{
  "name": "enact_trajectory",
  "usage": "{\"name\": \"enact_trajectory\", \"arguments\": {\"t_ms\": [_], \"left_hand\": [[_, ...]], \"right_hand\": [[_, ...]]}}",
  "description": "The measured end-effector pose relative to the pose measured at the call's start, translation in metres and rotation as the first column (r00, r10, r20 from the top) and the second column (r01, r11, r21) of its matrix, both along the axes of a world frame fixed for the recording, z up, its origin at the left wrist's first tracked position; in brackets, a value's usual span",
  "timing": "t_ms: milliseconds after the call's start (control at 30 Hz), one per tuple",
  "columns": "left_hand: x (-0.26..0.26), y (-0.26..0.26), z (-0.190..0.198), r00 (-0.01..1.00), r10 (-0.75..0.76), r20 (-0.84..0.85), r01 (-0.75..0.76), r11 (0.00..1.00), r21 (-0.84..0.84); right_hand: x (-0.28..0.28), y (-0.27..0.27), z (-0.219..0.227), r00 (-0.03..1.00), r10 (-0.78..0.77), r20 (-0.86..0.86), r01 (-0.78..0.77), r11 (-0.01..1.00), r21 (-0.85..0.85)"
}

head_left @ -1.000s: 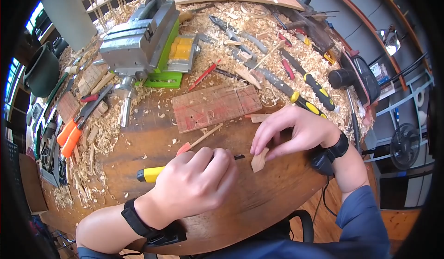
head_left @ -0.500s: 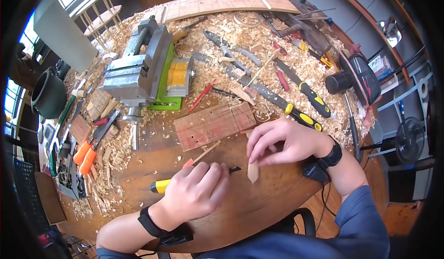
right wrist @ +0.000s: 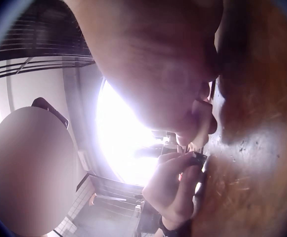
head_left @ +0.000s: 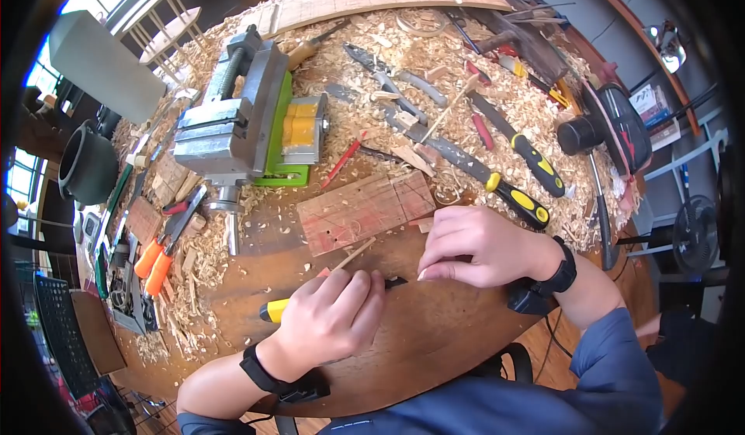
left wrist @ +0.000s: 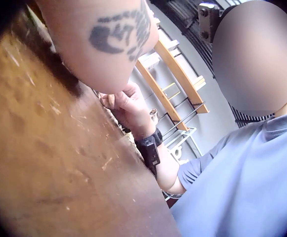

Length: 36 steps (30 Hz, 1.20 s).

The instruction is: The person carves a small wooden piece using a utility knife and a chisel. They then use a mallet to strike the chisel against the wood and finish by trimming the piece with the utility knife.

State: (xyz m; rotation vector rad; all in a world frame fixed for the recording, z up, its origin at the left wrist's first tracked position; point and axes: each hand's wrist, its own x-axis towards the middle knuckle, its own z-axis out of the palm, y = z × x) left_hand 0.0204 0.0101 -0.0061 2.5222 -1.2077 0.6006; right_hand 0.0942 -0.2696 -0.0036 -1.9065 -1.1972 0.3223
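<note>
My left hand point(head_left: 330, 318) grips a yellow utility knife point(head_left: 273, 310) low over the wooden table. The knife's dark blade point(head_left: 396, 282) sticks out past the fingers toward the right. Facing it, my right hand point(head_left: 485, 249) pinches a small pale piece of wood point(left wrist: 110, 101) between thumb and fingers. In the head view the fingers hide most of that piece. Just beyond the left hand lies a thin wooden stick point(head_left: 355, 253) on the table. Behind both hands is a flat board with red marks point(head_left: 365, 214).
A metal vise point(head_left: 233, 117) on a green base stands at the back left. Orange-handled tools point(head_left: 151, 260) lie to the left, and yellow-and-black-handled tools point(head_left: 520, 202) to the right. A black mallet point(head_left: 580, 135) lies farther right. Wood shavings point(head_left: 357, 47) spread around them.
The right hand has turned the small piece of wood from hanging point-down in plain view to mostly hidden by its fingers. The left hand keeps hold of the knife.
</note>
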Motion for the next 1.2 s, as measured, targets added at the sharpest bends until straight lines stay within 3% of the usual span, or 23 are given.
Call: {"name": "enact_trajectory", "arguments": {"t_ms": [100,167,267,467,567,633,700,800,1133,1200], "left_hand": [[0.002,0.002,0.000,1.000,0.002,-0.027,-0.003,1.000,-0.021],[0.003,0.003,0.001,1.000,0.009,-0.027,-0.009,1.000,-0.020],[0.002,0.003,0.004,0.998,0.044,-0.035,-0.046,0.997,-0.062],[0.001,0.007,0.004,0.997,0.046,-0.054,-0.050,0.997,-0.065],[0.003,0.007,0.006,0.999,0.048,-0.014,-0.049,0.997,-0.063],[0.004,0.009,0.003,0.993,0.057,0.100,-0.055,0.998,-0.021],[0.001,0.008,0.003,0.996,0.052,0.070,-0.051,0.999,-0.018],[0.000,0.010,0.008,0.998,0.045,0.048,-0.046,0.999,0.009],[-0.001,0.008,0.009,0.999,0.047,-0.012,-0.048,0.998,-0.047],[0.000,0.009,0.008,0.998,0.052,-0.017,-0.053,0.998,-0.043]], "right_hand": [[0.003,-0.001,0.002,0.999,-0.038,-0.028,0.039,0.998,0.038],[0.000,-0.002,0.011,0.982,-0.135,-0.129,0.120,0.986,-0.116],[-0.001,-0.002,0.002,0.974,-0.171,-0.149,0.171,0.985,-0.011],[0.000,0.000,-0.006,0.962,-0.181,-0.206,0.194,0.980,0.046],[0.002,-0.001,0.004,0.972,-0.151,-0.182,0.148,0.989,-0.031],[0.002,0.001,-0.001,0.977,-0.152,-0.147,0.154,0.988,0.002],[0.002,0.001,0.000,0.981,-0.161,-0.107,0.165,0.986,0.028],[0.001,0.002,0.010,0.917,-0.229,-0.326,0.209,0.973,-0.096],[0.001,0.002,-0.008,0.959,-0.169,-0.228,0.198,0.974,0.112],[0.000,0.000,0.000,0.954,-0.172,-0.247,0.196,0.977,0.078]]}}
